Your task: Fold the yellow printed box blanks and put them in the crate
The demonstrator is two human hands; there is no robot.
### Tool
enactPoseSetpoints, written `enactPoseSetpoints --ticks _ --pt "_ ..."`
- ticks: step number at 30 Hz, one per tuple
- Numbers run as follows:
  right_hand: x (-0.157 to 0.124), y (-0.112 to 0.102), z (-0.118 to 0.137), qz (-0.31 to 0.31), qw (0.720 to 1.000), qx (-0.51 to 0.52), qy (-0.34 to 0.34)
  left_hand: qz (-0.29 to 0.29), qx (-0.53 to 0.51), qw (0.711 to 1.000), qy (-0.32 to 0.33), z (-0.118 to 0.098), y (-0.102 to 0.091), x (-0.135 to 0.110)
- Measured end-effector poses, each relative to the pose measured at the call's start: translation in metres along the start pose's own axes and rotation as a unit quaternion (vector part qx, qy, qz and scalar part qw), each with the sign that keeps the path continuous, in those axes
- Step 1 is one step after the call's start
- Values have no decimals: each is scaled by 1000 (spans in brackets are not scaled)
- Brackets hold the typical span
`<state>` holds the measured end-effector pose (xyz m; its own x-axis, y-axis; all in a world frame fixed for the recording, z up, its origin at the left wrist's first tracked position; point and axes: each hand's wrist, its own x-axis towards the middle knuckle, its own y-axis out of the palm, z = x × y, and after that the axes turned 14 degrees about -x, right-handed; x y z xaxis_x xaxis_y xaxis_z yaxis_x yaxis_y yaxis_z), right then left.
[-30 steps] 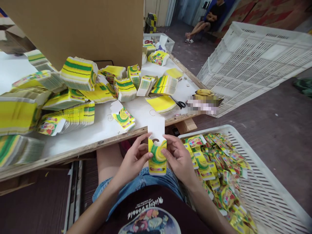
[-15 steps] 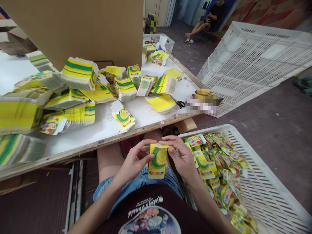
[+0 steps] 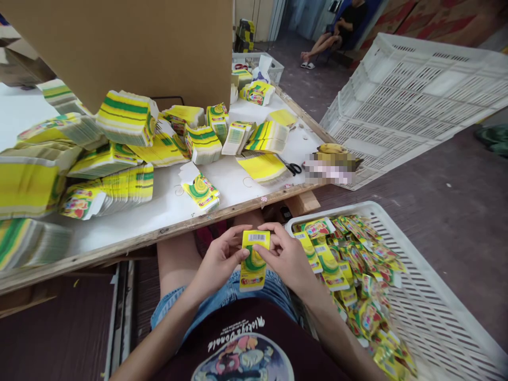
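Note:
A small yellow and green printed carton [image 3: 253, 279] is held upright over my lap. My left hand [image 3: 223, 258] grips its left side, with the thumb on the front and the fingers behind. My right hand [image 3: 286, 259] grips the right side, its thumb pressed on the front just below the top flap. That flap, bearing a barcode, faces me. To the right, a white plastic crate [image 3: 444, 304] holds many small yellow packets [image 3: 367, 264]. In front of me on the table lies another flat carton [image 3: 201, 191].
Stacks of flat cartons [image 3: 127, 119] cover the white table [image 3: 166, 206], before a large cardboard sheet [image 3: 159, 47]. Scissors [image 3: 293, 168] and bananas [image 3: 333, 151] lie near its right edge. Tall white crates [image 3: 420, 95] stand on the right. A person [image 3: 345, 26] sits in the background.
The carton's top flap has folded down toward me, so its barcode now shows. My right thumb has moved left onto the carton's front.

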<state>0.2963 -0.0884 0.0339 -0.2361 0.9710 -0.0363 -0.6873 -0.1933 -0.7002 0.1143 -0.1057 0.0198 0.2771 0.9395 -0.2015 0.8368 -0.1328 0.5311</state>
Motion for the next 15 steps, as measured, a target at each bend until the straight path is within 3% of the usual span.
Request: enactPoseSetpoints --ticks 4,8,11,13,14,15 --pt "0 4 -2 -32 999 -6 -31 -15 -24 1000 -2 3 -1 5" --pt "0 9 -5 -95 993 31 -60 -11 -5 1000 28 14 12 11" --pt "-3 -10 -14 -122 991 5 -50 0 69 995 70 13 17 20" --pt "-10 -35 -29 -146 984 -95 -39 -55 180 973 135 3 6 30" --pt "-15 -49 -38 -166 972 -166 -18 -112 250 945 179 -5 -5 36" --pt "-19 -62 -48 -182 953 -242 2 -187 335 898 217 -13 -19 42"
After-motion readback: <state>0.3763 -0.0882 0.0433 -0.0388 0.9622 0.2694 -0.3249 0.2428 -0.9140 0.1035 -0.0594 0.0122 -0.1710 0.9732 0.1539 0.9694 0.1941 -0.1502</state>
